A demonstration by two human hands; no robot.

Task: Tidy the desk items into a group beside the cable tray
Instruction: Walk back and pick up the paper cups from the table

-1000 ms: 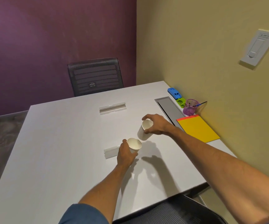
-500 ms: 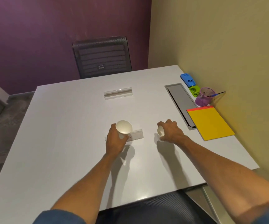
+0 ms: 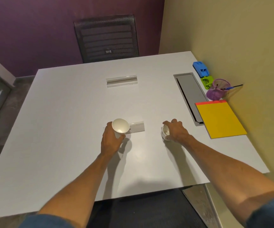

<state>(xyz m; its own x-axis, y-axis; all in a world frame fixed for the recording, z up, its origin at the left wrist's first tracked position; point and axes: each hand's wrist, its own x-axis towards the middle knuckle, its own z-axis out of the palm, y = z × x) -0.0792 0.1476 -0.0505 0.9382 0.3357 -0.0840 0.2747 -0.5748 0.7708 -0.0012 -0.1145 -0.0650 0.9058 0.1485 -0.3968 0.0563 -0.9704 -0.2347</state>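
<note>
My left hand (image 3: 110,141) grips a white paper cup (image 3: 120,127), lifted and tilted so its mouth faces me, above a clear name-plate holder (image 3: 137,128). My right hand (image 3: 176,130) covers a second white paper cup (image 3: 165,131) low over the white desk (image 3: 67,129), left of the cable tray (image 3: 190,94). Beside the tray along the wall lie a yellow notepad (image 3: 219,118), a purple mesh cup (image 3: 216,92) with a pen, a green item (image 3: 207,81) and a blue item (image 3: 201,69).
A second clear name-plate holder (image 3: 121,81) lies at the desk's far middle. A black mesh chair (image 3: 106,38) stands behind the far edge, against the purple wall. Another chair seat (image 3: 141,209) sits under the near edge. The yellow wall bounds the desk's right side.
Both hands drew back towards me with their cups. The left cup rose and tilted over the near name-plate holder. The right cup came away from the tray. My view shifted left.
</note>
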